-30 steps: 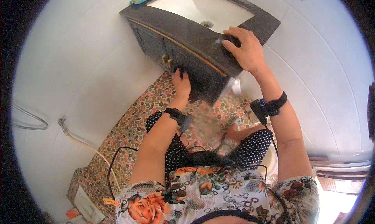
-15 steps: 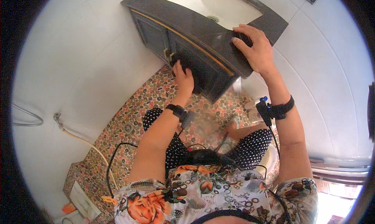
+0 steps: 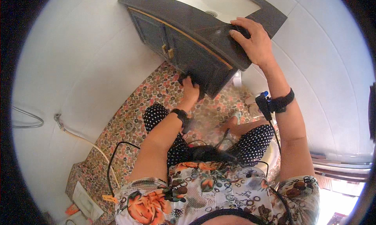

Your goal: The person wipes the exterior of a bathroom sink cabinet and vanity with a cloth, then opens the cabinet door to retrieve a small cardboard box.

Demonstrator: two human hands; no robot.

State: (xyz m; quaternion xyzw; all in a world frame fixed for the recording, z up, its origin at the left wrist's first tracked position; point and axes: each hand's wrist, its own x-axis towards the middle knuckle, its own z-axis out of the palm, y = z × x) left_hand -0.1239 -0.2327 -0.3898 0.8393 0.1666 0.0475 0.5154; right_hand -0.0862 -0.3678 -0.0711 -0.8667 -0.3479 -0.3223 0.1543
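Note:
A dark vanity cabinet (image 3: 187,54) stands ahead of me, its black countertop (image 3: 211,33) framing a white sink basin (image 3: 231,1). Down at the lower edge of the cabinet's front, right of its door handles (image 3: 167,51), my left hand (image 3: 190,90) presses a dark cloth (image 3: 201,94) against the panel. The cloth blends with the cabinet, so its outline is hard to make out. My right hand (image 3: 256,44) rests on the front right corner of the countertop, thumb apart from the fingers. Darkness under its palm hides whether anything lies there.
Pebble-patterned floor (image 3: 156,88) runs below the cabinet, with a round drain (image 3: 129,125) at left. White walls (image 3: 78,68) flank it. A pale hose (image 3: 90,142) hangs from a wall tap (image 3: 58,117). Black cables (image 3: 111,162) trail beside me; a pale basin (image 3: 272,158) stands at right.
My left hand has moved down and slightly right along the cabinet front with the cloth, away from the door handles. My right hand stays on the countertop. The view has shifted slightly.

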